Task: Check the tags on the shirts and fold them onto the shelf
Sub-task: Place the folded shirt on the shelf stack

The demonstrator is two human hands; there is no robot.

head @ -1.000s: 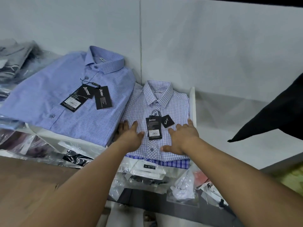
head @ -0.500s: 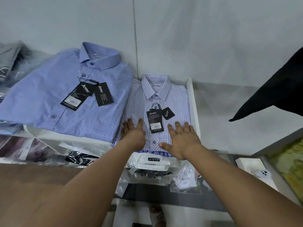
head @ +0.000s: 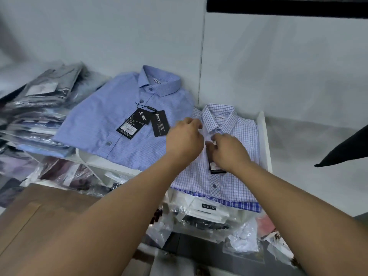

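Though I cannot tell what the curled fingers (head: 217,138) grasp, folded blue-checked shirt (head: 236,177).

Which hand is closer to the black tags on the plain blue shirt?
Left. The left hand is just right of the black tags; the right hand is farther right, over the checked shirt.

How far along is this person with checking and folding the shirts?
Done: the blue shirt lies folded on the shelf, tags showing. In hand: the checked shirt is folded beside it, with the left hand and right hand at its collar and tag; whether they pinch anything is unclear. Left: possibly the bagged shirts stacked at far left.
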